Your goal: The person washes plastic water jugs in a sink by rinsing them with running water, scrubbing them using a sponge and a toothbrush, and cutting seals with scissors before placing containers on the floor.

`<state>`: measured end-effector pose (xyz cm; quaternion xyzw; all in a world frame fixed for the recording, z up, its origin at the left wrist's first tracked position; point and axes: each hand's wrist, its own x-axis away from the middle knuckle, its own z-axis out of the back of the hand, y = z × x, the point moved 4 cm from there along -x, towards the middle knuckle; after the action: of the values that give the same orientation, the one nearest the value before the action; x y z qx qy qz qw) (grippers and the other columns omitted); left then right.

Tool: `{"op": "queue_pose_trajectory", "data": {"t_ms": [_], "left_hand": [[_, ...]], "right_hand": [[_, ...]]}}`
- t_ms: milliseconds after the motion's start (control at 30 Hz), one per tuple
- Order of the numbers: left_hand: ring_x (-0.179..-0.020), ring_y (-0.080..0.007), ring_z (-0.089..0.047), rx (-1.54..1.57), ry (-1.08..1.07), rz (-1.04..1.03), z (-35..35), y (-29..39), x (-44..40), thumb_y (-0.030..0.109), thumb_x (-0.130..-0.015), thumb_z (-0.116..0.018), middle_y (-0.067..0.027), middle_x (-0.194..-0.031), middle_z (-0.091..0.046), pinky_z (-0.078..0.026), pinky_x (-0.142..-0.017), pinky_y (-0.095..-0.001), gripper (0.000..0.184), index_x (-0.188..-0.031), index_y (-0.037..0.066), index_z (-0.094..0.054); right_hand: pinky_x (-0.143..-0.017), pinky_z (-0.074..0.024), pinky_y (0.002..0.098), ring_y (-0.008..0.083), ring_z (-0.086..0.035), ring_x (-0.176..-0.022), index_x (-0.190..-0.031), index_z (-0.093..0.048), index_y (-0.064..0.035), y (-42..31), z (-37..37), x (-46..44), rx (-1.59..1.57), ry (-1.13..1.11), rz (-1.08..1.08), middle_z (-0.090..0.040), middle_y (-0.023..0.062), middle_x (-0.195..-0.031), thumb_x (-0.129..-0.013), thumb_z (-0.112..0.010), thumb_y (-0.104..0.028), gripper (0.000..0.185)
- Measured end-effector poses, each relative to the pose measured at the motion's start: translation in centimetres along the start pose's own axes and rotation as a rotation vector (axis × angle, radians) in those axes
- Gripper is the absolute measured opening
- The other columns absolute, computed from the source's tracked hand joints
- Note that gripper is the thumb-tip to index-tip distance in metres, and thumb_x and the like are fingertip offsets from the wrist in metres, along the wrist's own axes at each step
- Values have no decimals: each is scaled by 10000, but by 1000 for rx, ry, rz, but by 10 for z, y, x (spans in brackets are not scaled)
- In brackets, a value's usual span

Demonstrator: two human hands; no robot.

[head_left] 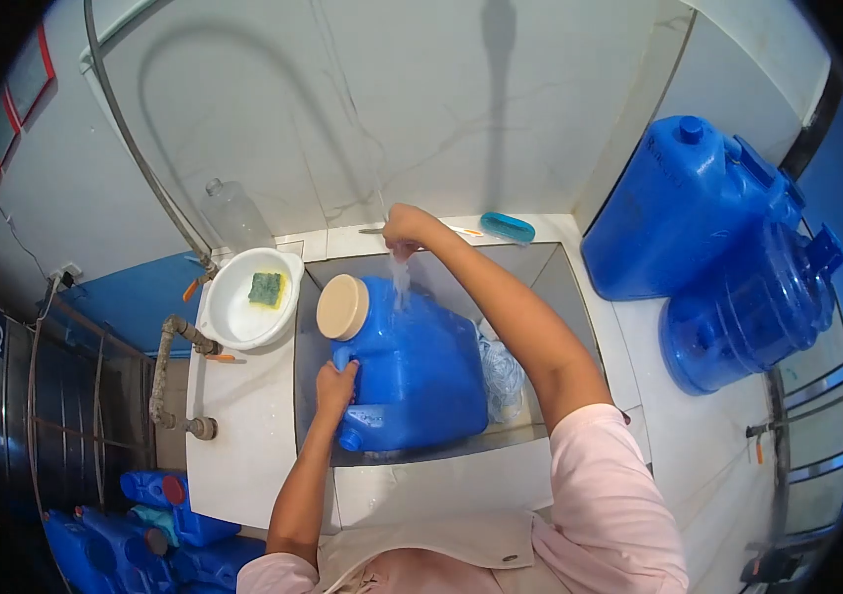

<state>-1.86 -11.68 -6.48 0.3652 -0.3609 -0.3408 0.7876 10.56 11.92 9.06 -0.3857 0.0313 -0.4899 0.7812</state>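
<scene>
A large blue water jug (pixel 421 366) with a beige cap (pixel 342 307) lies tilted in the sink (pixel 550 297). My left hand (pixel 335 388) is closed round the jug's handle, on its near left side. At the back rim of the sink, my right hand (pixel 410 230) is curled in a thin stream of water (pixel 401 282), which runs down onto the jug. Whatever those fingers hold, if anything, is hidden. A slim white and orange tool (pixel 465 232) lies on the ledge behind that hand. Pale wet cloth or plastic (pixel 501 374) is bunched right of the jug.
Left of the sink stands a white basin (pixel 234 322) holding a green and yellow sponge (pixel 265 288), with a clear bottle (pixel 234 215) behind. A teal brush (pixel 508 228) rests on the back ledge. Blue containers (pixel 679 218) crowd the right counter; more jugs (pixel 115 544) sit low at left.
</scene>
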Motion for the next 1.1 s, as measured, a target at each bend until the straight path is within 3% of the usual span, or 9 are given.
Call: {"op": "queue_pose_trajectory", "data": {"t_ms": [233, 300, 433, 500, 533, 600, 633, 733, 1100], "left_hand": [[-703, -366, -605, -460, -8, -469, -7, 42, -31, 386, -794, -623, -188, -710, -610, -465, -649, -460, 411, -836, -19, -564], [-796, -362, -580, -653, 151, -746, -20, 60, -45, 394, -789, -616, -186, -845, -598, -449, -656, -453, 416, -901, -4, -569], [-891, -341, -542, -741, 204, -858, -50, 100, -62, 368, -784, -614, -182, -969, -557, -443, -694, -420, 398, -963, 19, -549], [-945, -334, -521, -489, 244, -1117, -62, 118, -61, 318, -767, -642, -173, -1002, -538, -430, -765, -433, 395, -1021, 36, -533], [-945, -334, -521, -488, 249, -1117, -65, 128, -56, 318, -767, -642, -173, -1002, -538, -430, -765, -433, 395, -1021, 36, -533], [-968, -352, -503, -358, -114, -1030, -80, 139, -54, 277, -738, -674, -160, -1020, -535, -391, -844, -473, 408, -1053, 58, -536], [-1005, -357, -485, -342, -99, -1223, -83, 148, -48, 236, -712, -687, -132, -1042, -525, -369, -893, -487, 408, -1053, 68, -538], [-1064, -333, -464, -493, -115, -1346, -88, 157, -24, 190, -685, -687, -107, -1028, -527, -351, -947, -466, 400, -1039, 81, -538], [-1090, -294, -478, -557, -164, -1515, -55, 118, -5, 84, -598, -655, -114, -936, -539, -314, -1001, -465, 294, -873, 58, -555]], "right_hand": [[-485, -546, 330, 300, -649, -573, -728, -583, 108, -11, -1, 1, -503, -56, 66, -603, 196, -695, -708, -486, 52, 113], [-481, -542, 329, 289, -646, -583, -723, -579, 101, -14, -1, 7, -591, -52, 34, -591, 179, -692, -711, -461, 85, 119], [-477, -540, 321, 287, -648, -603, -716, -578, 96, -14, -3, 6, -620, -64, 44, -585, 169, -708, -709, -452, 107, 126], [-494, -520, 266, 204, -627, -559, -708, -577, 54, -13, -1, 11, -632, -58, 36, -573, 113, -654, -739, -471, 8, 120], [-494, -520, 266, 204, -627, -559, -708, -577, 54, -11, -2, 8, -629, -59, 39, -573, 113, -654, -739, -471, 8, 120], [-450, -485, 250, 168, -574, -489, -687, -584, 35, -8, -3, 0, -561, -37, 33, -565, 98, -618, -756, -464, -11, 146], [-450, -485, 250, 168, -574, -489, -687, -584, 35, -6, -4, -4, -558, -37, 36, -565, 98, -618, -756, -464, -11, 146], [-415, -459, 297, 181, -521, -425, -660, -584, 52, -3, -4, -7, -490, -14, 80, -542, 117, -561, -747, -487, 4, 139], [-423, -448, 279, 168, -534, -445, -642, -591, 18, 4, -1, -8, -289, 30, 130, -559, 96, -557, -747, -464, -54, 180]]}}
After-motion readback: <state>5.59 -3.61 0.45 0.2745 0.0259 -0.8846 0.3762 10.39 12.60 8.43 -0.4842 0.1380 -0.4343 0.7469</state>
